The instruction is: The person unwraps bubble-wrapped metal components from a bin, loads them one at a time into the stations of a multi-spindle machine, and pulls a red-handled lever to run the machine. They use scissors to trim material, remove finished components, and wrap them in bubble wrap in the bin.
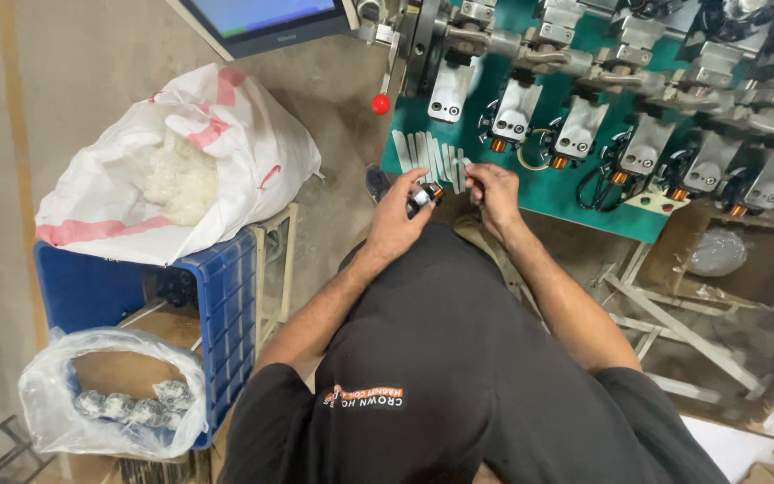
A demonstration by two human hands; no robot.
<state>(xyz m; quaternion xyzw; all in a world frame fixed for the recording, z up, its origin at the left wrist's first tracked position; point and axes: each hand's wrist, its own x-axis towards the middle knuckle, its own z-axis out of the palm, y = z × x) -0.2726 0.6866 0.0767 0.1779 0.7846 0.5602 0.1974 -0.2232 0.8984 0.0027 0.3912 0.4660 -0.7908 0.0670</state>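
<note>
- Concrete floor point(73, 54) filled the left of frame; a green machine counter point(584, 193) ran across the upper right w/ a row of grey winding heads point(575, 125) carrying copper-coloured coils.
- Left hand point(396, 220), centre frame, had its fingers curled round a small dark bobbin point(423, 195) w/ a copper end, held just off the counter's near edge.
- Right hand point(494, 193) sat just beside it, thumb & forefinger pressed together, pinching at one of the pale strips point(432, 157) laid in a fan on the green surface.
- Step in hand, by my read: taking a strip to apply to the bobbin. Next move would call for a clean peel of a single strip w/o dragging its neighbours, then lining it up on the small part.
- Around: red knob point(380, 104) above the strips; monitor point(261, 22) at top; white sack point(181, 161) on a blue crate point(216, 305) at left; clear bag point(109, 394) of small wound parts lower left.
- Nothing stood between hands & strips; winding heads were close behind.
</note>
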